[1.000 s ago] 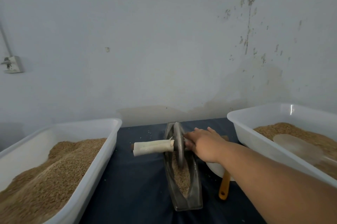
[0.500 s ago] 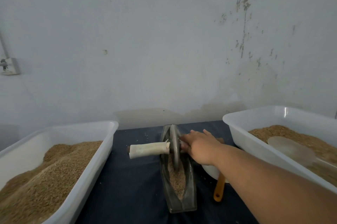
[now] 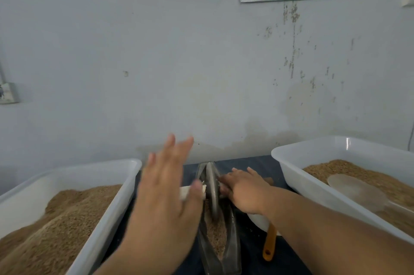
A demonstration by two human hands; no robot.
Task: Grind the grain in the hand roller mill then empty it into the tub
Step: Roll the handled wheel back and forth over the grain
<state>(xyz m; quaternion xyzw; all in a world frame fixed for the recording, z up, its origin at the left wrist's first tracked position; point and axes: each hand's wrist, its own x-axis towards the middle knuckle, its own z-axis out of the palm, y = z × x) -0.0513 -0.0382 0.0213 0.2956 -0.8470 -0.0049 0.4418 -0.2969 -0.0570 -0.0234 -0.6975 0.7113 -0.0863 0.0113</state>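
Right hand [image 3: 243,194] wrapped around the right handle of the grey metal roller mill [image 3: 212,194]; left hand [image 3: 165,189] spread open, hovering over its white-wrapped left handle [image 3: 187,193]; brown grain [image 3: 215,233] in the trough.

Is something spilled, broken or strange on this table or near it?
Nothing serious. A few loose grains lie on the dark cloth beside the mill. The wall behind has dark stains and peeling marks. Both tubs stand level with the grain inside.
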